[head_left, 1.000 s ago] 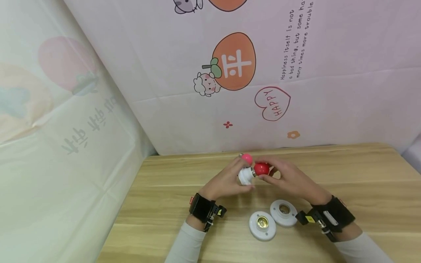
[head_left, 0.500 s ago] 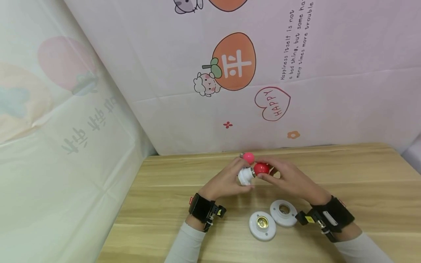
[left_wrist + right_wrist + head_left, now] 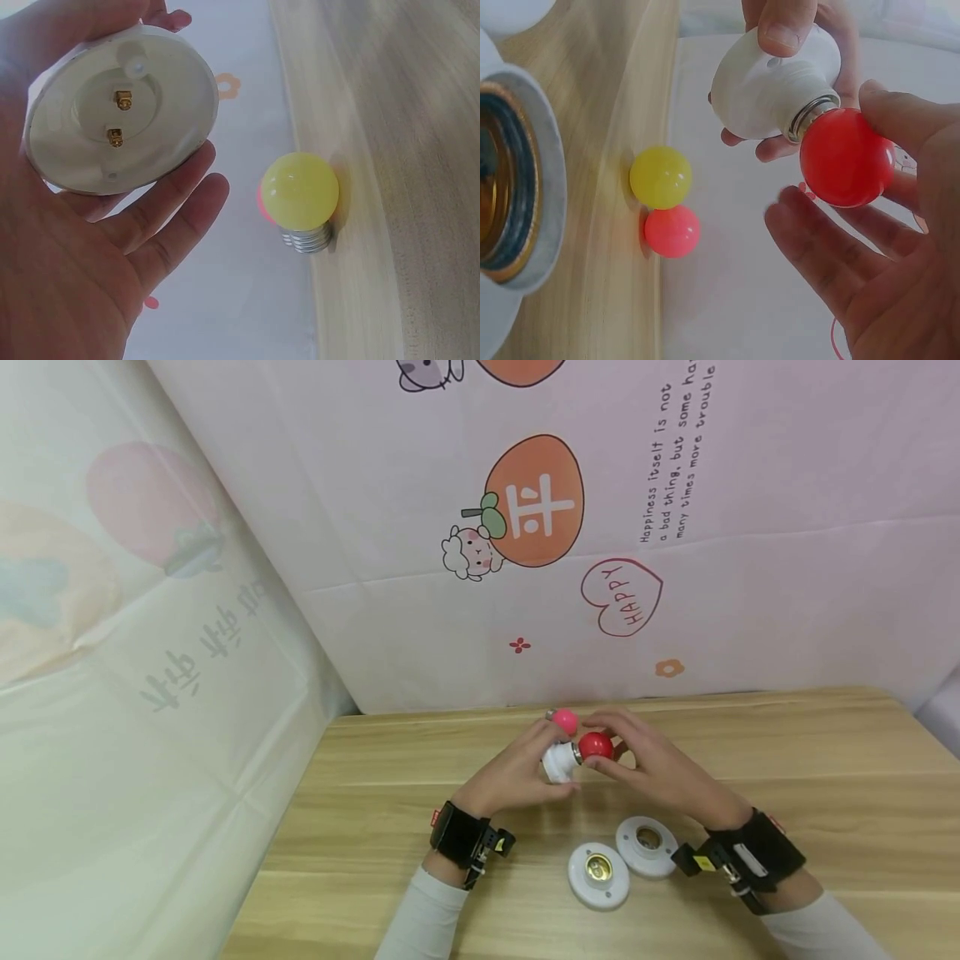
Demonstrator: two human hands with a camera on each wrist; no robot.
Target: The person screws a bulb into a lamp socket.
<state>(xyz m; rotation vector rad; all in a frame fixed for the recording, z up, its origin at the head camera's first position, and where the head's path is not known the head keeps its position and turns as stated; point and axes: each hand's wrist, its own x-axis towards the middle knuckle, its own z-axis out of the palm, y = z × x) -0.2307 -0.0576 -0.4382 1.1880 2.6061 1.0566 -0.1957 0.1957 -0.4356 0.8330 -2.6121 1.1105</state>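
Observation:
My left hand (image 3: 517, 772) grips a white round lamp holder (image 3: 772, 82) by its flanged base, thumb on one side and fingers on the other. The left wrist view faces the holder's underside, with two brass terminals showing. A red light bulb (image 3: 847, 157) sits in the holder's mouth, some of its metal screw thread still visible at the rim. Around this bulb my right hand (image 3: 660, 768) is loosely curled. Its thumb is at the red glass, while the lower fingers (image 3: 817, 247) stand spread apart from it.
A yellow bulb (image 3: 300, 191) and a pink bulb (image 3: 565, 721) lie together near the table's back edge. Two more white lamp holders, one left (image 3: 598, 877) and one right (image 3: 647, 846), rest socket-up nearer the person. A printed cloth (image 3: 420, 635) hangs behind the wooden table (image 3: 360, 827).
The right hand's fingers have loosened and lifted slightly at the red bulb, and its wrist has shifted a little left. The left hand keeps the lamp holder in place.

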